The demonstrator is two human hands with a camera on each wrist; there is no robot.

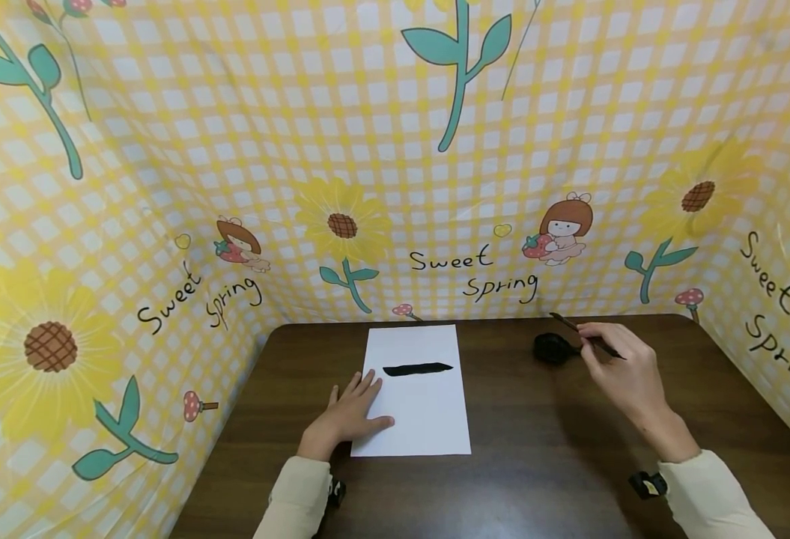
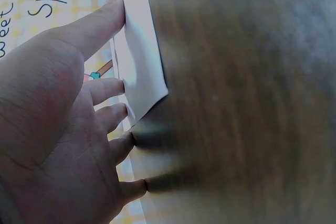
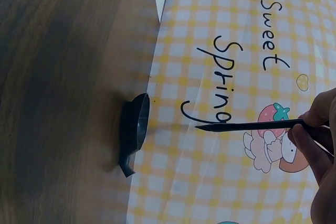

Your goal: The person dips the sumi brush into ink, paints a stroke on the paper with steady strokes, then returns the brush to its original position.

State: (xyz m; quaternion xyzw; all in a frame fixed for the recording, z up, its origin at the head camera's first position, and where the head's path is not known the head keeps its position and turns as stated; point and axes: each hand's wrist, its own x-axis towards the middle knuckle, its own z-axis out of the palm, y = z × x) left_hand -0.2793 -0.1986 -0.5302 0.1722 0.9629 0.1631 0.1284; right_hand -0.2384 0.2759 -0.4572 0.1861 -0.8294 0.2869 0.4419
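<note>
A white sheet of paper (image 1: 421, 419) lies on the dark table, marked with one thick black stroke (image 1: 418, 369) across its upper half. My left hand (image 1: 347, 415) rests with spread fingers on the sheet's left edge; the left wrist view shows its thumb and fingers along the paper (image 2: 142, 51). Between thumb and fingers my right hand (image 1: 627, 367) pinches a thin dark brush (image 3: 247, 126) with a pointed black tip. The brush is held above the table, apart from the small black dish (image 1: 551, 348) with a short handle. What the dish contains cannot be made out.
A brown wooden table (image 1: 509, 479) spans the space under both hands. Yellow checked cloth (image 1: 341, 142) with printed flowers and lettering hangs along the table's back and sides. Bands with small dark devices (image 1: 647, 485) sit at both wrists.
</note>
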